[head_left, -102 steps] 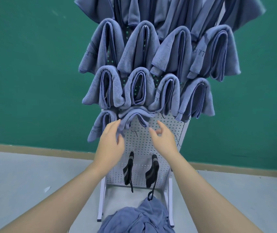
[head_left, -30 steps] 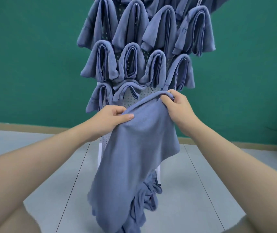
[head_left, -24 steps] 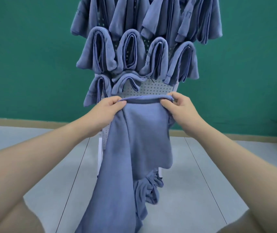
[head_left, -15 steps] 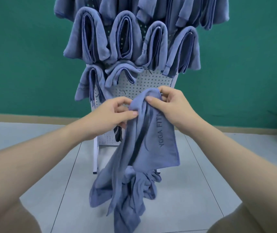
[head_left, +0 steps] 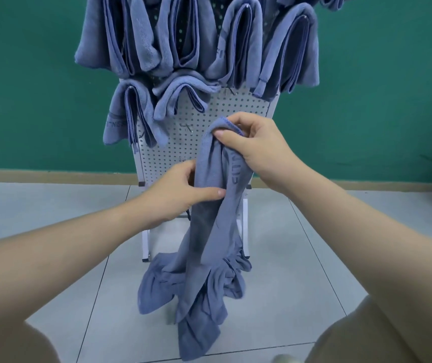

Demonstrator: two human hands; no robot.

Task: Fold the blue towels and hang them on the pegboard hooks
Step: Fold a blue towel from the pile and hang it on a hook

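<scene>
While the right hand (head_left: 255,150) pinches the towel (head_left: 209,213) top at frame centre, the left hand (head_left: 183,192) grips it lower; I'd slide down, halve it evenly (pile (head_left: 231,273) waits below), then hook it on the pegboard (head_left: 235,106).

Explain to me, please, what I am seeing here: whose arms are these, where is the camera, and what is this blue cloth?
There is no machine here. A person wears a camera on the head, looking forward and down, so you see that person's own arms. The right hand pinches the top of a blue towel, and the left hand grips it lower down. Behind stands a white pegboard with folded towels hanging on it. More blue cloth lies on the floor.
</scene>
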